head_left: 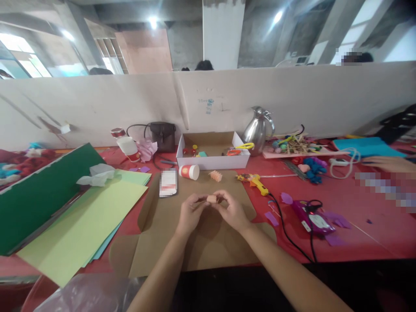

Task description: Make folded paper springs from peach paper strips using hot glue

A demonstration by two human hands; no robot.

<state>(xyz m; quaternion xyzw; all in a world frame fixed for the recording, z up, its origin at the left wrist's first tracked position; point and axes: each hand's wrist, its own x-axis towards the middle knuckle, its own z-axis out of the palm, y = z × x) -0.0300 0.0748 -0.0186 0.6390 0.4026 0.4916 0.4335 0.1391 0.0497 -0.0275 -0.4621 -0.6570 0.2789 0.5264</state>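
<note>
Between the fingertips of both hands is a small peach-coloured folded piece (212, 199). My left hand (192, 213) pinches its left side, and my right hand (231, 209) pinches its right side. Both are held over a flat brown cardboard sheet (208, 255). Just beyond them on the cardboard lies a pleated peach piece (215, 176). A paper cup (189, 172) rests on its side to the left of that piece. Nearby, a phone (168, 182) lies at the cardboard's upper left.
A yellow glue gun (259, 185) with a black cord lies right of the cardboard. Behind stand a white box (212, 163) with scissors and a metal jug (256, 132). Coloured paper (94, 216) lies left. Another person's hand (390, 167) is at far right.
</note>
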